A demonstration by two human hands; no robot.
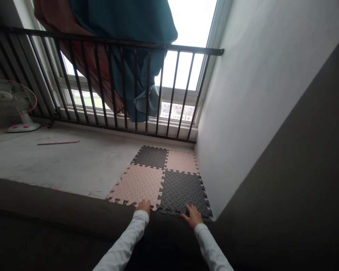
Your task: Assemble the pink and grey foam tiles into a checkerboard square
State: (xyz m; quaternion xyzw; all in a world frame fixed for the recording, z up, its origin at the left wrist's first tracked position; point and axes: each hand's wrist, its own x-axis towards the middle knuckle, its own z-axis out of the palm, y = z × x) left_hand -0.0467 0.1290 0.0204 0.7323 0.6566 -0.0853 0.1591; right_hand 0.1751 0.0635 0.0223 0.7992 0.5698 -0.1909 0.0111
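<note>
In the head view, the left hand (pixel 142 206) and right hand (pixel 193 216) lie open and apart on the near edge of a pink-and-grey foam mat (pixel 182 192) on the concrete floor (pixel 59 165). It looks light and bendy, easiest taken along that edge.

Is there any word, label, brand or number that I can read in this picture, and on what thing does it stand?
No readable text appears anywhere.
Fan base: red buttons, any marks too small to read.
Foam mats: only a tread pattern, no words.
</note>
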